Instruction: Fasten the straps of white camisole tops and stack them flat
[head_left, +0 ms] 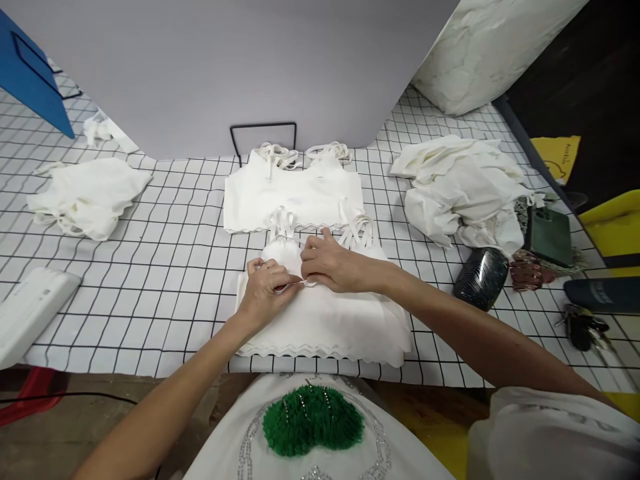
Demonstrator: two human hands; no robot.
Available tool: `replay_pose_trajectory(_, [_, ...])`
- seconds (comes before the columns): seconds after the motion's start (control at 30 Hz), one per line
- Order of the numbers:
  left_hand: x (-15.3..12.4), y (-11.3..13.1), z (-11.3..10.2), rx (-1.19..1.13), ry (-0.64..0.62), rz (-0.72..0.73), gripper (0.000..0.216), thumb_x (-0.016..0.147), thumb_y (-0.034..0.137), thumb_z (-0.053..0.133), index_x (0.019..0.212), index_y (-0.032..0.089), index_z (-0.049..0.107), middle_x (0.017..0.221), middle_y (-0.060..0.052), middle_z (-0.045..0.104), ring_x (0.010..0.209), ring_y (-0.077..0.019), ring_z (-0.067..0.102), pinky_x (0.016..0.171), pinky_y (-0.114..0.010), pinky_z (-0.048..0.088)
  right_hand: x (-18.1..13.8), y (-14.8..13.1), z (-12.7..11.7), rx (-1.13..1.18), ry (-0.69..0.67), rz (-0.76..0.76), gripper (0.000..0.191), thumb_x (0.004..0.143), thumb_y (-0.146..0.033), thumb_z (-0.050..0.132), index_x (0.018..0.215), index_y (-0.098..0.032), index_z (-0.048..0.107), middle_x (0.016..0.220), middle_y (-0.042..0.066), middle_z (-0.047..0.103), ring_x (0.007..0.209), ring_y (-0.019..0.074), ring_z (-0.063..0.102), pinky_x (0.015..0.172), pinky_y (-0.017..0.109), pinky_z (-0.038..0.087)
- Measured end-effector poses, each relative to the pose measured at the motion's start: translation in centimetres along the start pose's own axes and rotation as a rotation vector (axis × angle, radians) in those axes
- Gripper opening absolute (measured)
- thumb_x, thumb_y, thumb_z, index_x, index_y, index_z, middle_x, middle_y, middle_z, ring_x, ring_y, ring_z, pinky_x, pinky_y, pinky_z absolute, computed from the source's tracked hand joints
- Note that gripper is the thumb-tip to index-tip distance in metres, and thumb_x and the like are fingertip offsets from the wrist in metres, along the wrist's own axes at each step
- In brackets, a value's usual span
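A white strappy top (pixel 330 320) with a scalloped hem lies flat at the near edge of the checked table (pixel 165 293). Both hands rest on its upper middle. My left hand (pixel 267 290) is closed, pinching a thin white strap of the top. My right hand (pixel 333 263) pinches the same strap just to the right, fingers curled. A second, identical white top (pixel 293 193) lies flat just beyond, straps coiled at its far edge.
A heap of white garments (pixel 463 190) lies at the right, a smaller pile (pixel 87 197) at the left. A dark glossy pouch (pixel 480 277), a phone (pixel 550 233) and keys (pixel 583 323) sit at the right edge. A white box (pixel 30 310) is at the left.
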State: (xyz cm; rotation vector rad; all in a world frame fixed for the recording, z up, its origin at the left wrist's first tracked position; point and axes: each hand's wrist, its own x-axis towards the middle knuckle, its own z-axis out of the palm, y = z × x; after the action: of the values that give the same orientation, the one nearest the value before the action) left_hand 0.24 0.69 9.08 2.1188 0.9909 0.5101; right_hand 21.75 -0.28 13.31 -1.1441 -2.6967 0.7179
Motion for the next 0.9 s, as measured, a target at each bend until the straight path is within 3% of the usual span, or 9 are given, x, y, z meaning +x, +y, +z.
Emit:
replay_pose_trajectory(0.37, [0.0,0.3,-0.3,-0.003,0.003,0.046,0.012,0.085,0.026,0.070,0.075,0.022,0.075,0.059,0.003,0.062,0.069,-0.0164,0.055,0.093,-0.041,0.027,1.0,-0.5,-0.6,-0.058,-0.061,-0.015,0.026,0.099,-0.013,0.048,0.077,-0.014,0.063,0.079,0.004,0.056,0.089,0.0200,0.040,0.100,0.060,0.027])
replay_pose_trajectory(0.57, [0.1,0.2,-0.4,-0.068,-0.005,0.000,0.019,0.086,0.030,0.069,0.069,0.020,0.071,0.059,0.003,0.063,0.067,-0.0154,0.055,0.092,-0.041,0.029,1.2,-0.9,0.5,-0.031,0.104,-0.059,0.026,0.099,-0.014,0.046,0.079,-0.015,0.063,0.079,0.005,0.056,0.091,0.0213,0.041,0.093,0.047,0.032])
replay_pose_trajectory(0.67, [0.1,0.3,-0.8,-0.099,-0.013,-0.032,0.023,0.086,0.033,0.067,0.067,0.020,0.068,0.058,0.004,0.060,0.066,-0.0152,0.054,0.092,-0.040,0.031,1.4,-0.6,0.7,0.039,0.151,-0.033,0.023,0.098,-0.013,0.049,0.081,-0.016,0.064,0.077,0.004,0.056,0.091,0.0206,0.043,0.095,0.046,0.031])
replay_pose_trajectory(0.8, [-0.2,0.2,-1.9,-0.067,-0.047,-0.050,0.019,0.083,0.037,0.072,0.074,0.020,0.070,0.065,0.003,0.065,0.069,-0.0166,0.057,0.093,-0.042,0.031,2.8,0.9,-1.5,0.216,0.099,0.076,0.018,0.094,-0.031,0.063,0.083,-0.018,0.065,0.078,0.000,0.052,0.083,0.0165,0.046,0.101,0.050,0.029])
replay_pose_trajectory(0.9, [-0.6,-0.2,-2.9,0.037,-0.035,0.004,0.017,0.081,0.038,0.075,0.080,0.021,0.072,0.080,0.000,0.073,0.080,-0.0207,0.061,0.098,-0.047,0.026,4.8,2.2,-4.1,0.239,0.087,0.110,0.031,0.100,-0.042,0.053,0.080,-0.019,0.064,0.071,-0.001,0.049,0.085,0.0181,0.047,0.105,0.054,0.028])
